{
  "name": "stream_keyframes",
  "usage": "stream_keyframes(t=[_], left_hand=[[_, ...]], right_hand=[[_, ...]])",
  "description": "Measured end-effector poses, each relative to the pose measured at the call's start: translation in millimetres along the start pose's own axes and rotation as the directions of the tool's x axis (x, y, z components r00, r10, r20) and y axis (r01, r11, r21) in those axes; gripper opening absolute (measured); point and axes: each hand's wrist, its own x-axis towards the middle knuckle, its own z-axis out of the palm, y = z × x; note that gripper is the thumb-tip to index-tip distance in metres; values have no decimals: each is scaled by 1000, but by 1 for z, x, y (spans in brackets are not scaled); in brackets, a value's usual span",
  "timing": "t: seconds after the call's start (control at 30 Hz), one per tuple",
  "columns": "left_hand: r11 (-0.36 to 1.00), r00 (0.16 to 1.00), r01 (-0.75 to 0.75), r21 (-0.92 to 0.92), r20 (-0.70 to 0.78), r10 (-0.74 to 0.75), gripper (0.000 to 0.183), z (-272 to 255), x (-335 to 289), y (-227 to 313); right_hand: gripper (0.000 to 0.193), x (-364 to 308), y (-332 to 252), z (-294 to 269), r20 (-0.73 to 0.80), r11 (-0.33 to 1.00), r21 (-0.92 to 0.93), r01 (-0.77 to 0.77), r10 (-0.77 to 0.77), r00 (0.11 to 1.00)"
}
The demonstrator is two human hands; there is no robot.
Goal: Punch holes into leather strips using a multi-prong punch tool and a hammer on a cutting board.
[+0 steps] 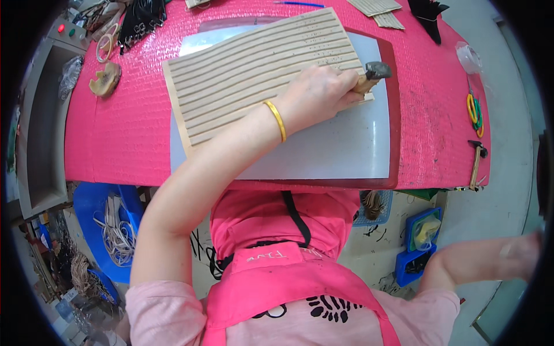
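My left hand is closed around the short wooden handle of a hammer, whose grey metal head points right. The hand rests over the right end of a beige sheet marked with long parallel strips. Rows of small dark marks show on the sheet's upper right part. Beneath it lies a white board on a dark red mat. My right hand is out at the right rim, away from the table; it is blurred and its fingers are hidden.
A pink-covered table carries a second hammer, yellow-and-green-handled scissors, a clear round container and a tape roll. Black straps lie far left. Below stand a blue tub with cords and small blue bins.
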Motion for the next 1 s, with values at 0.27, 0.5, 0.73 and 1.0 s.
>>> stream_keyframes(t=[0.27,0.5,0.73,1.0], left_hand=[[998,991,-29,-56,129,36,17,-6,-1,7],[979,998,57,-194,-4,-59,14,-16,4,10],[753,719,271,-600,-395,-573,20,-147,-41,-5],[-64,-43,822,-566,51,-998,21,-249,-217,-30]], right_hand=[[44,-55,38,-17,533,888,-332,-320,456,712],[43,-95,68,23,679,923,-260,-283,383,626],[41,-96,118,10,599,910,-340,-236,403,692],[39,-69,175,-14,490,725,-644,244,146,859]])
